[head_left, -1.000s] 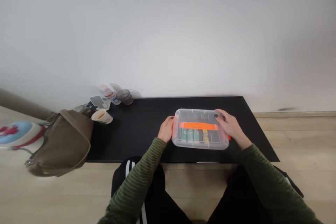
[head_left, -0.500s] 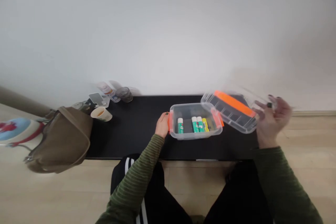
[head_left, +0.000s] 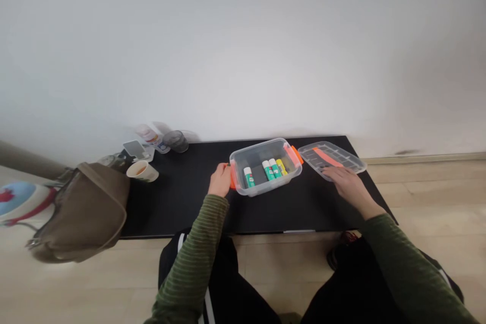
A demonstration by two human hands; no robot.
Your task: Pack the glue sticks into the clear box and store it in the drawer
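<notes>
Black bench (head_left: 266,215) against a pale wall (head_left: 243,50), above a light wood-look floor (head_left: 429,202). Nearest: black trousers (head_left: 231,288) with white side stripes, both legs; one dark shoe (head_left: 334,255), partly hidden under the bench's near edge. Green ribbed sleeves (head_left: 193,263), one pair, reaching forward over the bench.

Hands, two, well apart. Left hand (head_left: 220,180): closed on the orange latch (head_left: 233,177) at the left end of the box. Right hand (head_left: 349,187): palm down, fingers laid over the near edge of the lid; whether gripping or merely resting, cannot tell.

Clear plastic box (head_left: 266,187): open, set askew on the bench between the hands, with a second latch (head_left: 296,155), also orange, at the right end. Contents: three green tubes (head_left: 275,168) with white caps, one lying apart at left, two side by side; one yellow tube (head_left: 281,167) just right of the pair. Clear lid (head_left: 341,152), with orange handle (head_left: 327,157): off, just right of the box.

Left end: brown bag (head_left: 87,212); paper cup (head_left: 142,171) of amber liquid. Farther back, near the wall: small white item (head_left: 138,150) with grey panel; pink-topped container (head_left: 154,137), blurred; dark see-through tumbler (head_left: 176,140).
</notes>
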